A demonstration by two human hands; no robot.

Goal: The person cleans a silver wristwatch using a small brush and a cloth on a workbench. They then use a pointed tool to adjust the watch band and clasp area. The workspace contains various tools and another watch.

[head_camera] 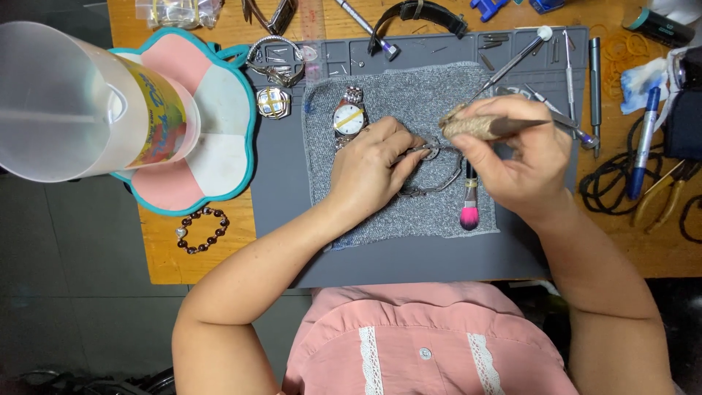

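Pink-sleeved left hand (369, 167) pinches watch case (430, 151) on grey cloth (409, 102); right hand (515, 157) pinches brush handle (482, 126) over it, cleaning unfinished, second watch (349, 117) lying far-left.

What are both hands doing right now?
Left hand: closed, pinning a watch on the grey cloth.
Right hand: closed on a brown tool.

We see a small metal watch (430, 151) with a thin linked bracelet lying on the grey cloth, its case mostly hidden under fingertips, bracelet curving out below. Just above it, a brown wooden-handled tool (482, 127) held level, dark tip pointing right.
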